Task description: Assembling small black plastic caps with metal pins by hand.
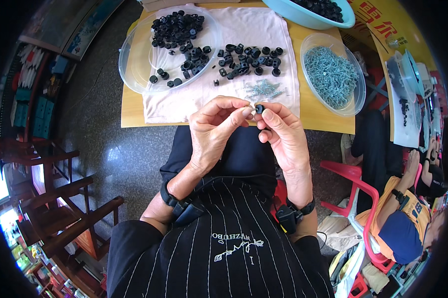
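at the table's (134,117) near edge, right hand (287,135) grips a black fitting (260,108), left hand (210,128) pinched beside it; right-edge tub (357,101) holds screws (331,77), far-left-corner tub (131,62) black plastic fittings (178,27).

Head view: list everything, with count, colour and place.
table: one, light wood, upper centre
cloth: one, pale pink, on table
left tray: one, clear, table's left
black pieces: many, black, left tray, cloth, basin
basin: one, light blue, top right
right tray: one, clear, table's right
screws: many, silvery, right tray, cloth
wooden chairs: several, brown, left
plastic chair: one, red, right
person: at least one, orange top, right
shirt: one, black, bottom
left hand: one, table's front
right hand: one, pinching black piece
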{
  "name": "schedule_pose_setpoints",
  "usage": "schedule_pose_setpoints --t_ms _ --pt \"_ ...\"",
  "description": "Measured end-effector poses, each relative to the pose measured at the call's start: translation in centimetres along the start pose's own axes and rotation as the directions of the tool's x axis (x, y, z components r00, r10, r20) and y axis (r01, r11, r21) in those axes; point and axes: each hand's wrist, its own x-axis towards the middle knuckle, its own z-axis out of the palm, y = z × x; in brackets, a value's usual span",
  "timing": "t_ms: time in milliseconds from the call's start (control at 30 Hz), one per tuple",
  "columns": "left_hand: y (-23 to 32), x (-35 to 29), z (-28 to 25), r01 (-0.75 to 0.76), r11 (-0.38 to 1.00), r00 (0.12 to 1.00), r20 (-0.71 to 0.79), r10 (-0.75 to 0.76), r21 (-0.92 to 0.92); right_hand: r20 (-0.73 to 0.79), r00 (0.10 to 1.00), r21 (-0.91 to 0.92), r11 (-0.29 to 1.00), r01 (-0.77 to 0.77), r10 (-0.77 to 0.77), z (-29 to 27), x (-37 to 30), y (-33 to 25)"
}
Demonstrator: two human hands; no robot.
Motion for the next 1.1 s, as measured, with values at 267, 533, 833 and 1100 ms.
schedule_pose_setpoints --t_ms 267,533,833,1100 --pt "-0.3 0.2 -0.2 0.064 0.994 0.997 -0.027 -0.067 -0.093 -0.017 1.0 -0.002 1.0 -0.008 0.008 -0.1 0.2 0.2" --pt "-0.2 0.1 -0.2 0.032 0.999 0.999 -0.021 -0.031 0.014 -0.016 1.0 -0.042 0.999 0.003 -0.003 -0.1 0.4 0.2" --pt "-0.2 0.2 -0.3 -0.083 0.981 0.995 0.061 0.074 0.176 -0.061 0.997 -0.139 0.989 0.043 -0.052 0.3 0.3 0.4" --pt "0.6 1.3 -2.1 -0.019 0.814 0.999 -0.019 0.036 0.58 -0.083 0.995 -0.1 0.994 0.043 -0.052 -0.6 0.7 0.7"
